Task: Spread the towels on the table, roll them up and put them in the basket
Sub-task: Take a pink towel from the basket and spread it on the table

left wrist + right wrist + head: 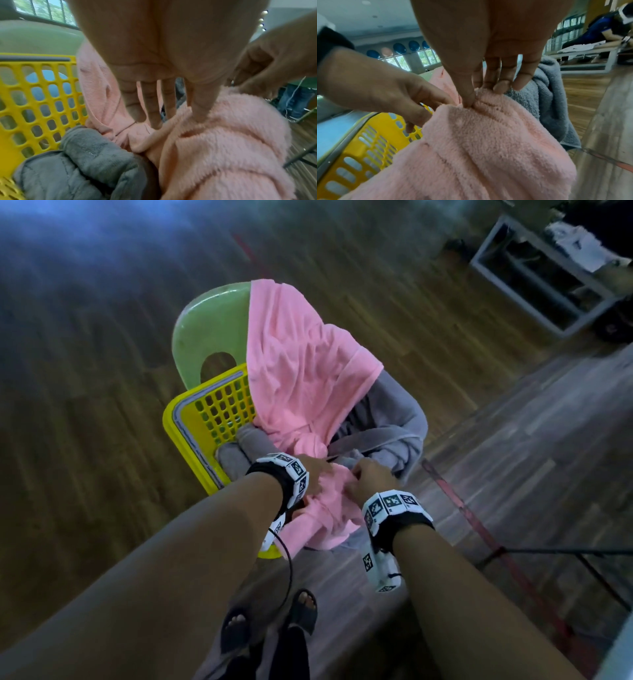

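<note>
pink towel (301, 378), draped over basket (178, 419): right hand (368, 479) pinches its edge, left hand (317, 470) rests open-fingered; advice: pinch both corners before lifting clear.

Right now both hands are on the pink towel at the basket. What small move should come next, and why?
Probably lift the pink towel up and out. The right hand already pinches its edge, the left hand touches it with straight fingers, and it is draped over the yellow basket and green chair, not yet spread.
</note>
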